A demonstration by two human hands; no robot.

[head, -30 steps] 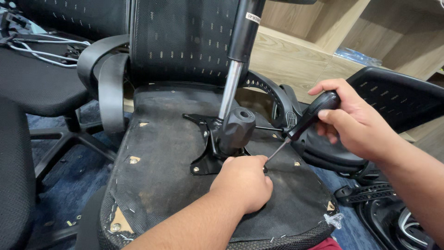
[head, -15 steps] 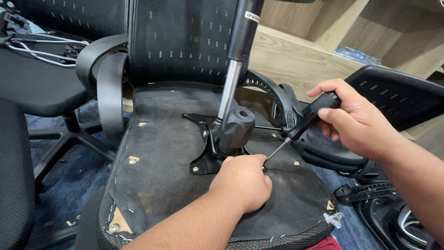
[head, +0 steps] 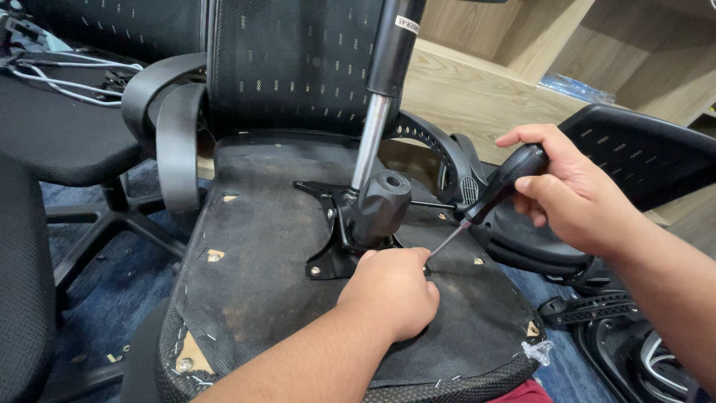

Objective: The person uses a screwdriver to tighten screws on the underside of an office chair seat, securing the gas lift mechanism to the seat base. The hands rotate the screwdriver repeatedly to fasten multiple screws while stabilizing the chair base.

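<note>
Upturned office chair seat [head: 246,246], underside up, fills the middle of the head view; black dust fabric stapled over a board, frayed at the corners with bare wood showing. Looks bulky and fairly heavy, stiff board under soft cloth; best held by the rim or the armrest [head: 160,127], not the fabric, which would likely tear at the staples. Mesh backrest [head: 291,67] stands behind it.

Black metal mechanism plate [head: 332,242] sits at the seat's centre, with the gas lift cylinder [head: 380,89] rising from its hub: chrome rod below, black tube above. Rigid, heavy steel, smooth and probably slippery on the chrome.

Right hand [head: 570,190] is at the right, fingers clamped around the black handle of a screwdriver [head: 492,195]. The shaft slants down and left to the plate's near right corner, tip just at the left hand. Handle looks ribbed and grippy, tool light and stiff; thin shaft could slip off a screw head.

Left hand [head: 391,291] rests knuckles-up on the seat fabric, touching the plate's near edge, fingers curled together underneath; cannot tell if they pinch anything.

Small screws [head: 215,256] show in fabric cut-outs; tiny, easy to drop.
</note>
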